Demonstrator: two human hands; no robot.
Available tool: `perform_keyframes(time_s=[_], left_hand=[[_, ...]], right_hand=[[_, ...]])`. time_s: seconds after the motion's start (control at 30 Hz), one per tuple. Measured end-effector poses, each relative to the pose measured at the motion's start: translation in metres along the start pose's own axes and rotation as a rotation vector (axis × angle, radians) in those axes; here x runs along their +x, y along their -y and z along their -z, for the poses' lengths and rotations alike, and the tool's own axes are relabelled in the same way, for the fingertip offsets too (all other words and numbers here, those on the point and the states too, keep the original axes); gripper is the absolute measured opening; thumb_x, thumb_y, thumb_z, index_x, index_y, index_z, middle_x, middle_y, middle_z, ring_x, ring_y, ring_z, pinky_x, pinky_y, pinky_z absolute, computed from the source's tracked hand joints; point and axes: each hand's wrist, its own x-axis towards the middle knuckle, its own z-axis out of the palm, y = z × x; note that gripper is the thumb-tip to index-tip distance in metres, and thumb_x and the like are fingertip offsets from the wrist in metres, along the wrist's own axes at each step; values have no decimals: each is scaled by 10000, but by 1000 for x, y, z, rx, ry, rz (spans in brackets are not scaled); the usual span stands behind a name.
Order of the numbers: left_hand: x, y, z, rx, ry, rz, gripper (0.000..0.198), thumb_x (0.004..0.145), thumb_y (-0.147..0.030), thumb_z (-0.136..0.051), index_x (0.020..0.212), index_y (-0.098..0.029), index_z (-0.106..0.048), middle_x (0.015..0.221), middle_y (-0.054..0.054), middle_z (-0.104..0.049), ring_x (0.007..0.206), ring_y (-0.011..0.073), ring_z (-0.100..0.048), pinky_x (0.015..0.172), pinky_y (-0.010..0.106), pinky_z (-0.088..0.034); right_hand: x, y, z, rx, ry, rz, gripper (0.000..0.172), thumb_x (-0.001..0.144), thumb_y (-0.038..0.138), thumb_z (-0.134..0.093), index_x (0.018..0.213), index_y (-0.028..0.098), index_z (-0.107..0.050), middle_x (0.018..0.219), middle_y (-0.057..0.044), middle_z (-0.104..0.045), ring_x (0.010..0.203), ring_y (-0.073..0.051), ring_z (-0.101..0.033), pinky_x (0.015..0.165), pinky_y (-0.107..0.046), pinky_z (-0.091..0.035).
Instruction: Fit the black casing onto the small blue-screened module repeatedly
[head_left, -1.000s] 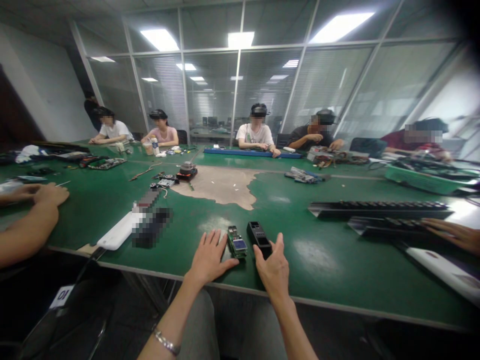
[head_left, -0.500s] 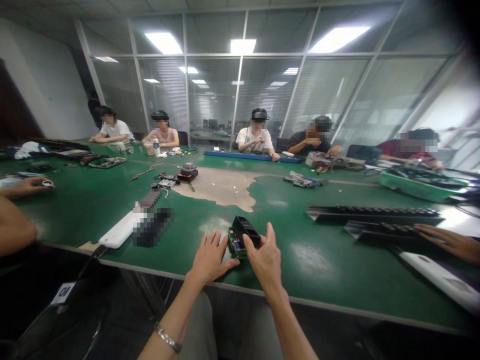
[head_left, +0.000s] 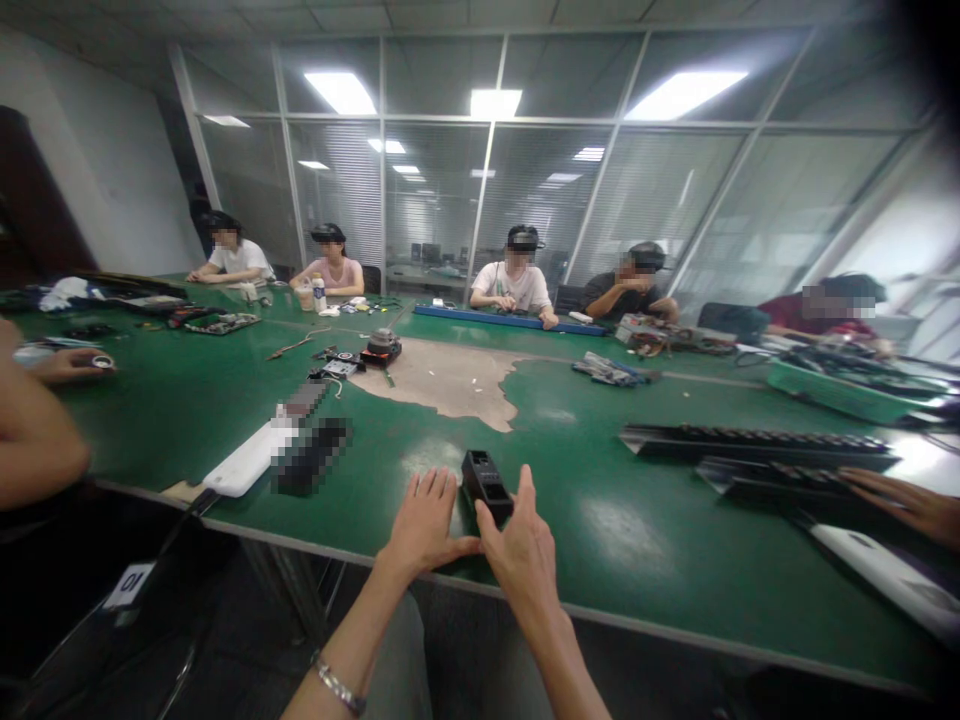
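Observation:
A black rectangular device [head_left: 484, 483] stands on the green table top [head_left: 660, 570], close to the near edge. My right hand [head_left: 521, 530] is at its lower right, with thumb and fingers on either side of its lower end. My left hand [head_left: 427, 520] lies flat on the table just left of the device, fingers spread and holding nothing. A bracelet [head_left: 337, 684] circles my left wrist. The small green circuit board from the earlier frames does not show; it may be hidden under the device or my hand.
A worn tan patch [head_left: 442, 385] marks the table's middle. A white flat object [head_left: 251, 458] and pixelated items lie to the left, black slatted bars [head_left: 757, 445] to the right. A co-worker's hand [head_left: 892, 503] rests on the right, another [head_left: 71, 365] on the left. Several people sit opposite.
The black device has moved left and now covers the spot where the circuit board lay. The board is out of sight. My right hand has moved left with the device.

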Motion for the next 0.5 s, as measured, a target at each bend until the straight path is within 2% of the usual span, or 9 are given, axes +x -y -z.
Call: perform_keyframes(time_s=[0.17, 0.37, 0.5], left_hand=[[-1, -2, 1, 8, -2, -4, 927, 768, -671, -436, 1475, -99, -253, 1543, 133, -251, 1431, 320, -172, 1173, 492, -111], [0, -4, 4, 11, 16, 3, 883, 780, -628, -437, 1481, -125, -252, 1550, 113, -241, 1434, 321, -163, 1171, 501, -108], [1, -6, 6, 18, 17, 10, 873, 782, -624, -449, 1480, -134, -261, 1551, 111, -238, 1439, 328, -133, 1170, 508, -102]], right_hand=[[-10, -11, -12, -26, 11, -14, 823, 852, 395, -522, 1502, 108, -106, 1070, -159, -659, 996, -297, -634, 816, -388, -484], [-17, -26, -26, 72, -57, 46, 880, 827, 458, -557, 1498, 106, -111, 1342, -190, -513, 1186, -307, -528, 955, -426, -436], [-16, -28, -29, 131, -52, 44, 880, 821, 458, -567, 1498, 108, -126, 1310, -185, -543, 1162, -305, -548, 946, -427, -445]])
